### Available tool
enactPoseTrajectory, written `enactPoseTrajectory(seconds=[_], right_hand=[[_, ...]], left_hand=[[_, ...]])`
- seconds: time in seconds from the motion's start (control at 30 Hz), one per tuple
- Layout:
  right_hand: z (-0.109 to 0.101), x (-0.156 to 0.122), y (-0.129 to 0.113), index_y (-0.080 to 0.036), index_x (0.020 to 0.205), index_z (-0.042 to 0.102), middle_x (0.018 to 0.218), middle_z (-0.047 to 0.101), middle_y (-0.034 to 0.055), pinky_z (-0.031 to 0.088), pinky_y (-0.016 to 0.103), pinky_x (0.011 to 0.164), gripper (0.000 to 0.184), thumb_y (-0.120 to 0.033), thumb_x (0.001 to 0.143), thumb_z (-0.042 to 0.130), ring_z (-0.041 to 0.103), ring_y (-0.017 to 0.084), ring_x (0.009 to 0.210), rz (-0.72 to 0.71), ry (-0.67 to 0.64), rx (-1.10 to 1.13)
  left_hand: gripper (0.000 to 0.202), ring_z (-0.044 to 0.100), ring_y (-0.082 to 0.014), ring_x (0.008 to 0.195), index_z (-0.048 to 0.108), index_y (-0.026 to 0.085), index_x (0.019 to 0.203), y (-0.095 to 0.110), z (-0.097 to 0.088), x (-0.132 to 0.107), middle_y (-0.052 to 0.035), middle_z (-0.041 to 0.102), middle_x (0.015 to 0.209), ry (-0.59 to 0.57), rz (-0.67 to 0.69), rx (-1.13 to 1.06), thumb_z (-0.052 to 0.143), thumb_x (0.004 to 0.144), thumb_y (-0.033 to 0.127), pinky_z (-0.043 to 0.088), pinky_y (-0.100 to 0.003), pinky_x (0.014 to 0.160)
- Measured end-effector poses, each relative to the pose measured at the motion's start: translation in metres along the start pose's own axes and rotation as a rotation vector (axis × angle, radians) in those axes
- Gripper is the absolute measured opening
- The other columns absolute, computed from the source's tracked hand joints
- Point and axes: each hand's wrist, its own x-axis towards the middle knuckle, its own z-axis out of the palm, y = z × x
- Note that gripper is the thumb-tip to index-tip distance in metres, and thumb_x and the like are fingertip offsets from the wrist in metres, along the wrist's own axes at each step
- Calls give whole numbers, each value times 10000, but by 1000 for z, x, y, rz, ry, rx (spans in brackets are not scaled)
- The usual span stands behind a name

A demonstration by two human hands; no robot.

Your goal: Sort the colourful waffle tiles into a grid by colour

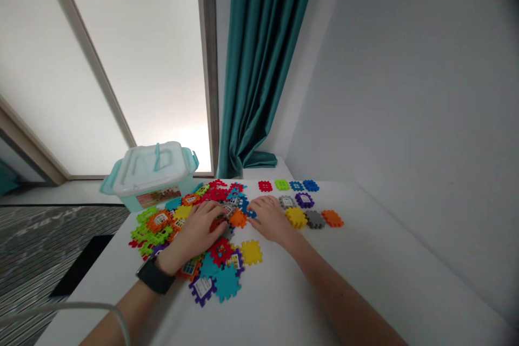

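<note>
A heap of colourful square interlocking plastic tiles with toothed edges lies on the white table. My left hand (203, 230), with a dark watch (155, 275) on its wrist, rests palm down over the heap, fingers curved and apart. At the heap's right side is my right hand (271, 220), its thumb and fingers apart beside a blue tile (245, 207). An orange tile (238, 218) lies between the two hands. Nearer to me are a yellow tile (252, 252), a light blue tile (227, 283) and a purple-framed tile (202, 288). My palms hide some tiles.
Sorted tiles lie to the right, among them a red tile (265, 186), a yellow stack (296, 218), a grey stack (315, 219) and an orange stack (332, 218). A lidded plastic box (152, 167) stands behind the heap. A pale cable (73, 306) crosses the lower left.
</note>
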Motion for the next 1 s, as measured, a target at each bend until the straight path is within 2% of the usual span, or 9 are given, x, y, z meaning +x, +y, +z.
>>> enactPoseTrajectory(seconds=[0.17, 0.43, 0.57, 0.7, 0.83, 1.0], right_hand=[[8, -3, -5, -200, 1073, 652, 1110, 701, 113, 316, 479, 1094, 185, -284, 910, 676, 565, 291, 1170, 49, 11, -137], [15, -2, -4, -219, 1025, 639, 1075, 709, 78, 325, 474, 1083, 126, -249, 910, 681, 584, 276, 1144, 82, 8, -96], [15, -2, -4, -223, 1039, 624, 1104, 697, 83, 327, 488, 1083, 165, -241, 890, 691, 574, 291, 1154, 102, 29, -74], [4, -5, -8, -229, 1066, 597, 1145, 680, 79, 360, 473, 1064, 229, -178, 858, 678, 563, 290, 1178, 146, 96, 34], [-10, -12, -26, -225, 1093, 573, 1168, 669, 80, 393, 459, 1053, 290, -107, 834, 630, 564, 283, 1186, 102, 161, 162], [-15, -25, -52, -225, 1175, 543, 1224, 649, 78, 464, 417, 1026, 366, -99, 839, 615, 585, 245, 1179, 1, 121, 410]], left_hand=[[192, 599, -286, 1115, 669, 235, 1094, 3, -1, -10, -73, 663, 1172, 24, -6, 4, 550, 951, 278, 468, -497, 1007], [211, 605, -278, 1133, 655, 229, 1123, 6, 1, -15, -75, 657, 1198, 51, 20, 2, 528, 957, 256, 473, -491, 1005], [209, 611, -274, 1120, 653, 231, 1124, 4, 5, -16, -74, 664, 1191, 67, 38, 29, 524, 962, 254, 481, -481, 993], [251, 604, -285, 1122, 636, 218, 1182, 3, 7, -16, -87, 663, 1199, 90, 77, 102, 507, 967, 227, 473, -503, 1004], [321, 586, -289, 1142, 589, 208, 1285, 5, 8, -16, -110, 635, 1243, 149, 142, 149, 504, 975, 214, 480, -498, 1003], [246, 587, -280, 1100, 632, 219, 1200, 4, 6, -19, -114, 638, 1189, 209, 229, 182, 509, 987, 215, 497, -478, 973]])
